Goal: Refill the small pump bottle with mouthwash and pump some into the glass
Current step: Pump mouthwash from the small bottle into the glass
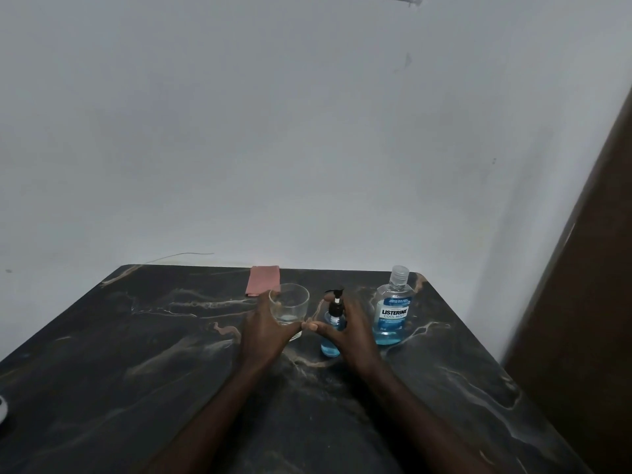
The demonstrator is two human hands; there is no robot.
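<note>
A clear glass point(294, 300) stands upright on the dark marble table point(143, 354), with a thin layer of pale liquid at its bottom. My left hand point(265, 331) wraps around its left side, thumb across the front base. Just right of it stands the small pump bottle point(332, 336), holding blue mouthwash under a black pump head whose nozzle points left toward the glass. My right hand point(352, 331) grips this bottle from the right, thumb in front and a fingertip up beside the pump head. The large Listerine mouthwash bottle point(393, 311), capped and partly full, stands farther right.
A folded pink cloth point(263, 280) lies at the table's back edge behind the glass. A pale wall rises behind the table. A brown panel point(588, 268) stands along the right side. A small white object point(2, 408) shows at the left edge.
</note>
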